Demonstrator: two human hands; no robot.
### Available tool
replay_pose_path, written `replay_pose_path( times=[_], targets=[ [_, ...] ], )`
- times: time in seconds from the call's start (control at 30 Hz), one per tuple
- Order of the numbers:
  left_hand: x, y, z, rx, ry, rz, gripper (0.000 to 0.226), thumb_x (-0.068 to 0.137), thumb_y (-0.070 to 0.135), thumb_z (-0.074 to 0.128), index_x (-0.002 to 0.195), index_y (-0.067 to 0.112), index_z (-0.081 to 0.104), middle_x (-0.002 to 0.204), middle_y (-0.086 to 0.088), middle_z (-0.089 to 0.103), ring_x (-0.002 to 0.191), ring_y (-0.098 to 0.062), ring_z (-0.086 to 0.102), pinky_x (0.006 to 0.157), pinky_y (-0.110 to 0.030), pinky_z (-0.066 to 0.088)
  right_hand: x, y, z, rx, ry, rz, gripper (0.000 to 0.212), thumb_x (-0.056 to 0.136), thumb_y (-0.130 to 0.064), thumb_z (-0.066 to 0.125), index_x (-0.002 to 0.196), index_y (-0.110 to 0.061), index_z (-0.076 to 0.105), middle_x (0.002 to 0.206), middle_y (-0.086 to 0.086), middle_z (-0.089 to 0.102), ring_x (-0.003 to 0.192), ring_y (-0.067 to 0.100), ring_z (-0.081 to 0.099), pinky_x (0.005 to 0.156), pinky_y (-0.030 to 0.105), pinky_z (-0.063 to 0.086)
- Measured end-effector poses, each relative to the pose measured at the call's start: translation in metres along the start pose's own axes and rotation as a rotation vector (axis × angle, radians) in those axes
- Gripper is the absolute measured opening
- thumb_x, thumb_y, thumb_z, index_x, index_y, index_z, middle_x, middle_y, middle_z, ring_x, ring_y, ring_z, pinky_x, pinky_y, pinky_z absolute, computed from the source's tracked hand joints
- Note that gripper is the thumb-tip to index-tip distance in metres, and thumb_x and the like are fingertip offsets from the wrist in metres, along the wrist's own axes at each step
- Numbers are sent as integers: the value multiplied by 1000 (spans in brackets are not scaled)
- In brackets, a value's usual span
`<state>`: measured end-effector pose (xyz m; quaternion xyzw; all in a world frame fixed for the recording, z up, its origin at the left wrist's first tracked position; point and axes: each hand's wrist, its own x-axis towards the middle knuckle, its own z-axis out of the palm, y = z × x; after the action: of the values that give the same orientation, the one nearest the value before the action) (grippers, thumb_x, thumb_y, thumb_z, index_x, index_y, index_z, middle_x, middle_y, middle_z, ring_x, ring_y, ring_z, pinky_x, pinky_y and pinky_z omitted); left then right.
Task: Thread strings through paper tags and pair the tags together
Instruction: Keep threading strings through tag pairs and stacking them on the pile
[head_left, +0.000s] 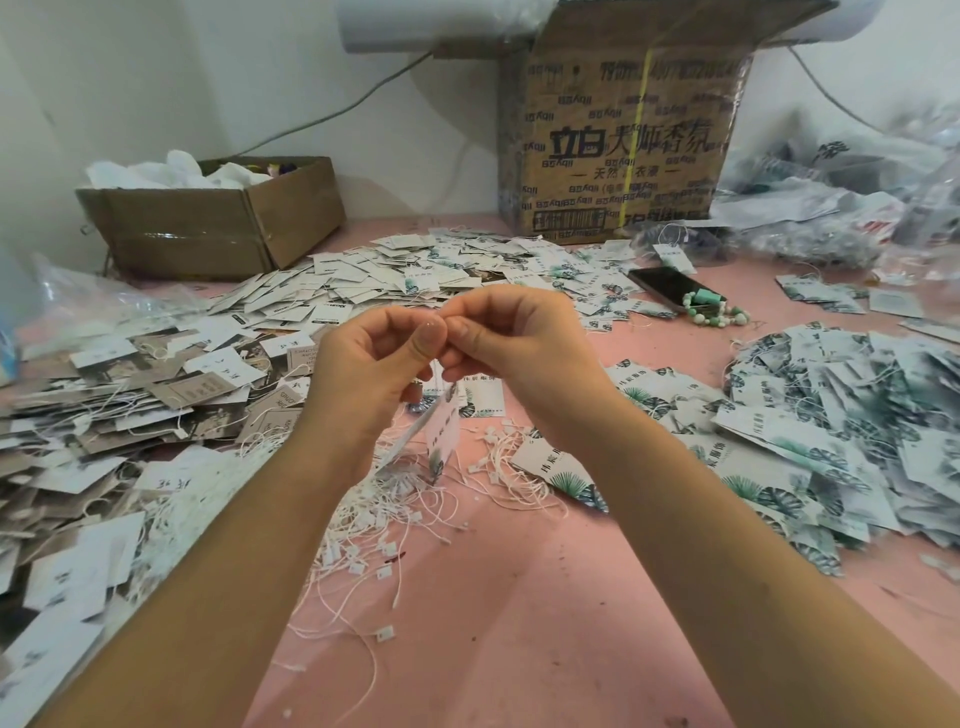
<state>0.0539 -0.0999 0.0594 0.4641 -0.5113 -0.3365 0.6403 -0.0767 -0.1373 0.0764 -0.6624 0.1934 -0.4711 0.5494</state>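
Observation:
My left hand (369, 358) and my right hand (511, 338) meet fingertip to fingertip above the pink table (519, 623), both pinching a thin white string at the top. Below them hangs a white paper tag with a green leaf print (441, 434), tilted, with another tag edge beside it. A tangle of loose white strings with small plastic locks (395, 519) lies on the table under my hands. Leaf-print tags (810, 431) are heaped at the right, brown-and-white tags (104, 405) at the left.
More white tags (415, 270) are spread across the back of the table. A small open cardboard box (218, 223) stands at the back left, a tall printed carton (623, 150) behind. A black phone (670, 286) and a green bead bracelet (717, 312) lie right of centre. Plastic bags (852, 208) pile up at far right.

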Motion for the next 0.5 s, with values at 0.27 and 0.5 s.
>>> replay_pose_path(
  times=[0.27,0.5],
  targets=[
    [-2,-8,0,253,-223,-46,70,48,85,51,94,32,55,87,18,63,80,0,60,61,-16,46,2,-3,3,-110,10,26,24,91,6,46,77,-11,52,63,2,54,57,10,52,59,25,49],
    [-2,-14,-2,613,-340,-31,54,71,26,80,93,53,40,101,18,52,84,-5,59,61,-21,50,4,-8,-8,-16,123,23,21,95,6,38,80,-7,48,66,5,51,57,14,50,58,26,48]
  ],
)
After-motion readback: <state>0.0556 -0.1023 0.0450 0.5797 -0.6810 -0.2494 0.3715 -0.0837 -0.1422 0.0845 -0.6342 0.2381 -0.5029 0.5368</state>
